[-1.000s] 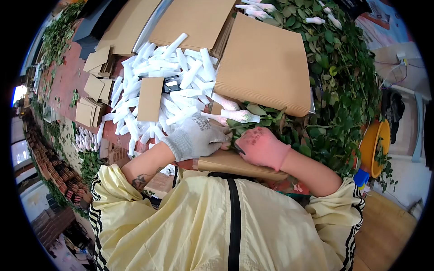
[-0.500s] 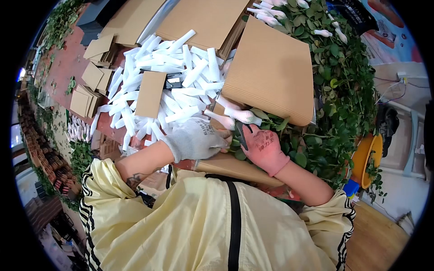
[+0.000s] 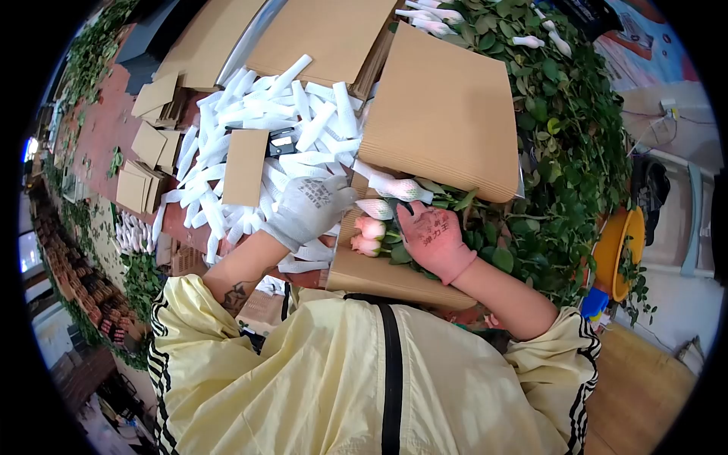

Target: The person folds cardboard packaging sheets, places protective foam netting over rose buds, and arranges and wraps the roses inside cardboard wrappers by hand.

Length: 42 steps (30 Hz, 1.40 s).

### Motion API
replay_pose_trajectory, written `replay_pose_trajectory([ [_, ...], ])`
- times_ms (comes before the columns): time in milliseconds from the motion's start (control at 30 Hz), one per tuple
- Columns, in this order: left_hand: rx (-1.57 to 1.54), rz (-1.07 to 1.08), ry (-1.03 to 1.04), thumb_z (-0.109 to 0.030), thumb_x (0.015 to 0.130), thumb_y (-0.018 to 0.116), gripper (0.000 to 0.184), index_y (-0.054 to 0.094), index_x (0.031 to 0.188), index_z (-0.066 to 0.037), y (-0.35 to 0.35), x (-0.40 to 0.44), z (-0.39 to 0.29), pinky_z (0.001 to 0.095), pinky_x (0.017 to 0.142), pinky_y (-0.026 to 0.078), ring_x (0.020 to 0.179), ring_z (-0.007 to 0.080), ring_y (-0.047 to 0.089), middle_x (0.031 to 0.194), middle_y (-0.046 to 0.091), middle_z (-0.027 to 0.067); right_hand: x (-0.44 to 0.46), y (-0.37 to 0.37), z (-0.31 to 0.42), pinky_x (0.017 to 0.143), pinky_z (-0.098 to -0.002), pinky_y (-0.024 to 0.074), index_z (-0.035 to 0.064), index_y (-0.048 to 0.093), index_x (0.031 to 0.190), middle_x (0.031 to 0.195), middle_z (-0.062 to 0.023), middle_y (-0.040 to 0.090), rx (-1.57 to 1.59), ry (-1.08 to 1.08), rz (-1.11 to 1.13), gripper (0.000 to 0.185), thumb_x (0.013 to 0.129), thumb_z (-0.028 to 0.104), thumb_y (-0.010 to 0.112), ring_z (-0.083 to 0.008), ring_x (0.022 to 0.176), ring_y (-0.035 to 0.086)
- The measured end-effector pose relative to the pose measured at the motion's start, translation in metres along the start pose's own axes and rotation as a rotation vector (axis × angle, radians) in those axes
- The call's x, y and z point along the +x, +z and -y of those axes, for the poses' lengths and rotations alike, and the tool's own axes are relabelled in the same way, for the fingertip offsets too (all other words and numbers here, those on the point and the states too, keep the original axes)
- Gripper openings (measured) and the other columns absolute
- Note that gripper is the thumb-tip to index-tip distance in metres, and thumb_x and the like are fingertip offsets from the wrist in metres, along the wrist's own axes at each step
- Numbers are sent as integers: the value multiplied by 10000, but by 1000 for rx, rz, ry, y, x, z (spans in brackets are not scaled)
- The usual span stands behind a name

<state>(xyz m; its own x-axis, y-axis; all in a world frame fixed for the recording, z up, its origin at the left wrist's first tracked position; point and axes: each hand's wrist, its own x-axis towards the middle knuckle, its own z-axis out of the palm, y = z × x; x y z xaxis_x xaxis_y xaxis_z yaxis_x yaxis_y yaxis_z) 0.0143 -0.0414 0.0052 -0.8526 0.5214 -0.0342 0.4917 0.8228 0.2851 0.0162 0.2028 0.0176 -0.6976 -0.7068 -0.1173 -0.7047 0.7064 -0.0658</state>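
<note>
Left hand (image 3: pixel 312 208) half-curls by foam sleeves (image 3: pixel 309 158), grip unclear; right hand (image 3: pixel 437 236), partly closed, holds rose stems (image 3: pixel 391 237), likely steadying 2 bare blooms (image 3: pixel 370 227).

Lit brightly, evenly; shadowed softly under cardboard stack (image 3: pixel 447 114). Blown out at spot (image 3: pixel 30 148), far L. Bent fisheye-style twd edges, w/ blue fringe, blk corners. Sharp mid-frame, softer at periph.

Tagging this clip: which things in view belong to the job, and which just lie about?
Likely the job's:
- pink roses by the right hand
- white sleeves by the left hand
- leafy stems

Seemingly lying about:
- orange basin
- blue item
</note>
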Motion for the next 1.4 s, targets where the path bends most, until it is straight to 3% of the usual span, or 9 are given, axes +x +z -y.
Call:
replay_pose_trajectory([
  [200,-51,-59,-207,-208,812,592,155,623,946,-137,-30,-19,48,364,678,494,791,236,630,926,620,42,3,-6,0,531,-337,451,69,557,1026,848,-77,582,54,50,91,267,784,172,509,-209,686,619],
  [433,-295,-18,276,-116,813,528,362,557,1174,-116,-61,0,-31,341,638,509,795,234,642,1112,615,75,0,-3,0,561,-328,482,84,545,975,921,-98,581,32,-35,46,202,790,159,512,-214,714,633],
  [567,-229,117,114,-139,823,489,315,610,1111,-98,-26,11,-44,334,620,504,808,238,644,1168,600,77,1,-20,-9,584,-348,475,119,576,1014,978,-91,580,178,35,164,253,780,216,570,-212,715,626],
  [700,-218,204,122,-209,850,476,340,598,1152,-109,-12,7,-41,341,632,504,816,225,640,1214,572,69,-17,-11,-16,595,-360,459,130,601,1012,1045,-86,583,57,-1,-335,283,773,282,596,-221,728,622],
  [900,-180,166,124,-247,849,481,325,611,1117,-117,-6,-2,-40,366,639,493,768,224,641,1173,581,48,-8,-20,-9,655,-365,488,67,532,1159,1091,-130,574,32,126,173,458,789,330,593,-247,780,623],
  [967,-169,95,135,-245,840,480,313,622,1093,-125,-6,-3,-41,387,635,487,754,225,645,1143,587,37,-13,-4,-16,683,-369,483,66,539,1156,1096,-123,573,29,84,-87,459,786,330,601,-246,808,619],
  [1167,-185,201,102,-255,827,506,259,646,1016,-147,-6,0,-40,384,642,488,766,212,645,1047,597,37,-23,-24,-13,706,-368,480,123,564,1122,1087,-41,583,-119,54,-261,402,771,308,628,-220,824,618],
  [1233,-254,134,118,-264,823,515,247,651,988,-141,-8,-2,-39,379,633,488,759,210,645,1026,599,31,-24,-34,-17,842,-328,294,200,584,1143,1140,10,565,-87,217,-230,434,763,409,596,-124,863,593],
  [1400,-208,265,85,-267,846,496,288,624,1052,-112,-18,2,-42,378,653,485,765,219,645,1062,611,52,-6,-42,-20,783,-363,476,110,528,1160,1008,-88,599,-58,224,89,450,757,277,642,-247,929,598],
])
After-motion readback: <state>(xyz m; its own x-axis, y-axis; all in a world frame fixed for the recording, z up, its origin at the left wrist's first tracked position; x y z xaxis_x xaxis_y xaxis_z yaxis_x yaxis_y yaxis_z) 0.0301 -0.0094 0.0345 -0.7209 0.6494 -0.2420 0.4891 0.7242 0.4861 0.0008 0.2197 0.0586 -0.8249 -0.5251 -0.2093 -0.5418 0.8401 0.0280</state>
